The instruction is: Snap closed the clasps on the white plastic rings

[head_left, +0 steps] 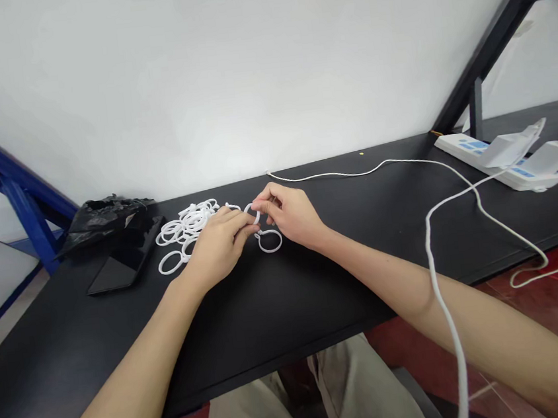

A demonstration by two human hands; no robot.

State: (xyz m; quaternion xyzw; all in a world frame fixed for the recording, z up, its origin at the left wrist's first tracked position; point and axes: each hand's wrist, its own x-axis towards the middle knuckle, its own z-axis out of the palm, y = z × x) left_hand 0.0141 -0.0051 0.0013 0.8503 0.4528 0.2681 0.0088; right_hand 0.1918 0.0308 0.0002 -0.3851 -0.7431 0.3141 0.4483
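My left hand point(220, 242) and my right hand point(290, 216) meet over the black table point(289, 301). Both pinch one small white plastic ring point(254, 214) between their fingertips. A second white ring point(269, 241) lies flat on the table just below the hands. To the left, partly behind my left hand, sits a pile of several more white rings point(186, 227).
A crumpled black plastic bag point(103, 217) and a dark flat tablet-like slab point(122, 262) lie at the left. A white cable point(432, 246) runs across the table to a white power strip point(498, 159) with adapters at the right. A white wall stands behind.
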